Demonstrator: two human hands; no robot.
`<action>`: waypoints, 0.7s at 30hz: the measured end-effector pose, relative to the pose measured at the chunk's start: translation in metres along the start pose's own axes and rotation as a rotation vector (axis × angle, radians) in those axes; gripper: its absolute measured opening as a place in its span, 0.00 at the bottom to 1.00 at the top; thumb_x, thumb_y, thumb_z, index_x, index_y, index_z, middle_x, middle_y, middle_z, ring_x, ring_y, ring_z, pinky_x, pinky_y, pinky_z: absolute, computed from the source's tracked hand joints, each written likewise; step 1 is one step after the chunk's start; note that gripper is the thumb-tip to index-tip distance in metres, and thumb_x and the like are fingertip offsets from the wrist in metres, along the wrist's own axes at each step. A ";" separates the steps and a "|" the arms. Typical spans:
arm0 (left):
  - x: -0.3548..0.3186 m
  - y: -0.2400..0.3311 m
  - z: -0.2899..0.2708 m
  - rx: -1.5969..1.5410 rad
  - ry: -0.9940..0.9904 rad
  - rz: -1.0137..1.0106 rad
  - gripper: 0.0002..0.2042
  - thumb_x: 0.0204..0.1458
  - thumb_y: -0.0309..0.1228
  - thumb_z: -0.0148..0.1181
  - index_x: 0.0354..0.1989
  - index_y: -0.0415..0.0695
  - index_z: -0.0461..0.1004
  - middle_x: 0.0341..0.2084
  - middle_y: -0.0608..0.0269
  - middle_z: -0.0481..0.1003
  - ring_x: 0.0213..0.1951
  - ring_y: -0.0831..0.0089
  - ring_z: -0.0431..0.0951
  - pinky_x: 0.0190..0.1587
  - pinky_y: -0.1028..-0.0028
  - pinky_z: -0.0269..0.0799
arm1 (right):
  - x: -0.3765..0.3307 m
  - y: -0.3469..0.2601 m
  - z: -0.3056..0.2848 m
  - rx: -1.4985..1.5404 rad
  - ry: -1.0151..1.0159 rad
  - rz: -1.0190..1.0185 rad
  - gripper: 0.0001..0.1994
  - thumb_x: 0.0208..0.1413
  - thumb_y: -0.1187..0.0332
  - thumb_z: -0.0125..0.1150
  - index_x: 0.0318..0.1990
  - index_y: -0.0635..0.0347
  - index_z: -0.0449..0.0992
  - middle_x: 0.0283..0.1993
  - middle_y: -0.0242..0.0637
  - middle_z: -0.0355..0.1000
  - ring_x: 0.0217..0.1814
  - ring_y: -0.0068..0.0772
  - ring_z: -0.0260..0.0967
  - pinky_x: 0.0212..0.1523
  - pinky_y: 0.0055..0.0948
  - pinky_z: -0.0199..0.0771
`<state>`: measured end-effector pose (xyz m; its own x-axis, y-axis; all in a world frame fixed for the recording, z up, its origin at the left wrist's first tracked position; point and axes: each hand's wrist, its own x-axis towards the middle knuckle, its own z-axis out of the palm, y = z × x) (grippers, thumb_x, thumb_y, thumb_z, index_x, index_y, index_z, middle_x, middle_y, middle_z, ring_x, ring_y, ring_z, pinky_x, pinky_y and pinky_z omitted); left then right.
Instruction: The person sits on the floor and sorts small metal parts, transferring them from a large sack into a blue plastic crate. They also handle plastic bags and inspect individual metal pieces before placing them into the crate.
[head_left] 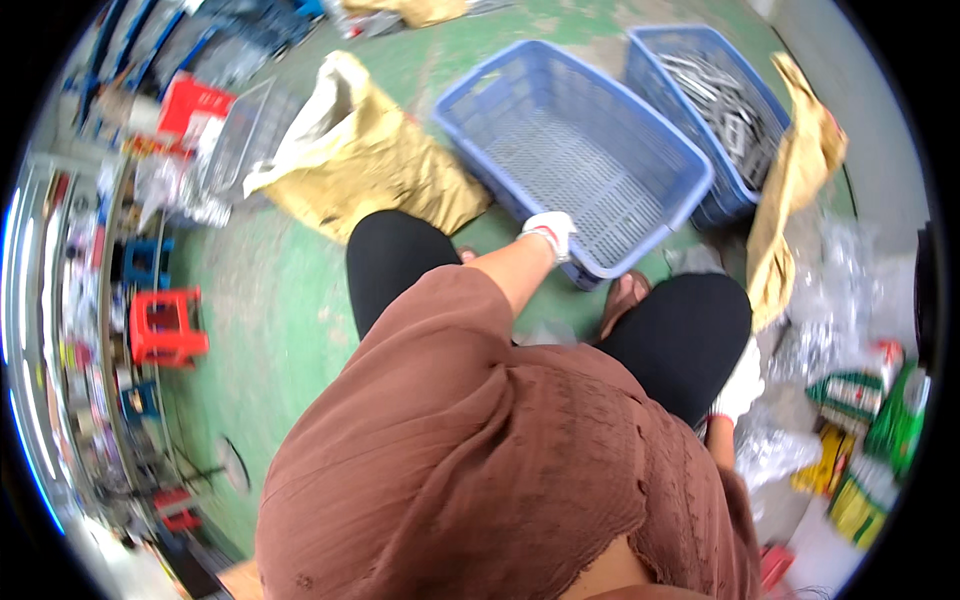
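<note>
Head view: the left hand (548,232), gloved in white, is seen closed over the near rim of an empty blue plastic crate (570,150), a hold that would suit dragging or steadying it. That crate sits on the green floor (270,300) just ahead of the knees, touching a second blue crate of metal parts (720,100). The right hand (740,385), also gloved, hangs beside the right thigh near crumpled clear plastic bags (770,450); whether its fingers are apart or together cannot be told. Open floor is left on the left side only; a tan sack (380,165) crowds the far left.
</note>
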<state>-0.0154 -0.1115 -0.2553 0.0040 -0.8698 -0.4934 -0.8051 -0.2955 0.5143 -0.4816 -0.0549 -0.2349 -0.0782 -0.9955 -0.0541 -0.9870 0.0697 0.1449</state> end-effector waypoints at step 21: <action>-0.033 -0.008 -0.128 -1.751 -0.013 -0.298 0.18 0.49 0.17 0.48 0.51 0.34 0.68 0.49 0.44 0.73 0.51 0.45 0.73 0.58 0.46 0.69 | 0.045 -0.024 -0.118 0.553 0.404 -0.112 0.31 0.59 0.46 0.57 0.58 0.65 0.70 0.59 0.52 0.69 0.64 0.48 0.64 0.65 0.39 0.60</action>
<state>0.0671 -0.1315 -0.1534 0.0068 -0.7129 -0.7013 0.7363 -0.4709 0.4859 -0.4445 -0.1091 -0.1239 -0.0194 -0.9373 0.3481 -0.9212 -0.1186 -0.3706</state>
